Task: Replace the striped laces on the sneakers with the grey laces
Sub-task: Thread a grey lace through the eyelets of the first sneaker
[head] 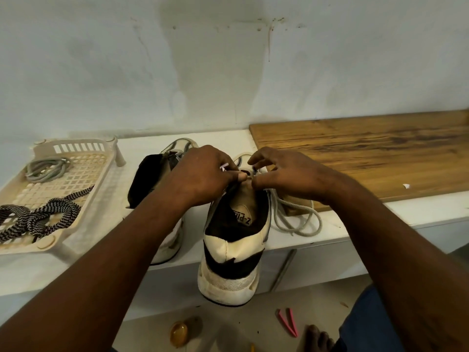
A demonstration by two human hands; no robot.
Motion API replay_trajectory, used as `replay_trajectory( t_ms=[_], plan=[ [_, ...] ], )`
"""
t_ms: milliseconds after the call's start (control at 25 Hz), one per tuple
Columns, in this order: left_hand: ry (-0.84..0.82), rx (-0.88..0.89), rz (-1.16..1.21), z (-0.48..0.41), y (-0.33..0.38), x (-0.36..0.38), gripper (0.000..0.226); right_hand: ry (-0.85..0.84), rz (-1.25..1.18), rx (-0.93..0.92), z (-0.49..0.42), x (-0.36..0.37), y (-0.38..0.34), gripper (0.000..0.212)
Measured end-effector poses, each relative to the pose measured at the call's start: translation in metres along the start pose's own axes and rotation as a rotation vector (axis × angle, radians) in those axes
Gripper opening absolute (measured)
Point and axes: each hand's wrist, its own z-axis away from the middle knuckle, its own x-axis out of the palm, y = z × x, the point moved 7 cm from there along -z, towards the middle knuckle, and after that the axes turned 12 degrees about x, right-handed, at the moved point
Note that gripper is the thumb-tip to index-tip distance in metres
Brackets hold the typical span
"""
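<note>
Sneakers stand side by side on the white desk (368,212), heels toward the person. The near sneaker (232,252) is white and black, and its heel overhangs the desk edge. The other sneaker (149,181) sits just to its left, partly behind the left forearm, with thin grey cord showing over its front.

Both hands meet over the near sneaker's tongue. The left hand (203,174) has its fingers curled and pinches the grey lace (297,219) against the thumb, with a white tip poking out above its knuckles. The right hand (286,174) is curled too, forefinger arched over the thumb, pinching the same lace at the eyelets. The slack of that lace lies in loops on the desk just right of the shoe, beside a wooden board (368,153).

To the left, a cream slotted tray (99,196) holds the striped laces (48,212) in a loose heap at its near end and a coiled grey lace bundle (47,168) at its far end.
</note>
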Motion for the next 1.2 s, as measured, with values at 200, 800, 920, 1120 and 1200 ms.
replay_trajectory(
  t_ms=[200,800,920,1120,1200],
  plan=[
    [-0.022,-0.024,-0.039,-0.006,0.004,0.006,0.019,0.220,0.155,0.066,-0.004,0.006,-0.004,0.045],
    [0.266,0.073,1.005,0.014,0.015,-0.044,0.034,0.366,0.053,0.124,0.007,0.006,-0.003,0.028],
    [0.262,-0.068,0.236,0.017,-0.010,-0.038,0.035,0.367,0.074,0.130,0.008,0.006,-0.004,0.031],
    [-0.076,-0.097,-0.108,0.013,-0.006,-0.008,0.045,0.375,0.072,0.120,0.007,0.006,-0.005,0.030],
    [-0.133,-0.082,-0.052,0.012,-0.005,-0.002,0.033,0.379,0.070,0.118,0.007,0.006,-0.004,0.030]
  ],
)
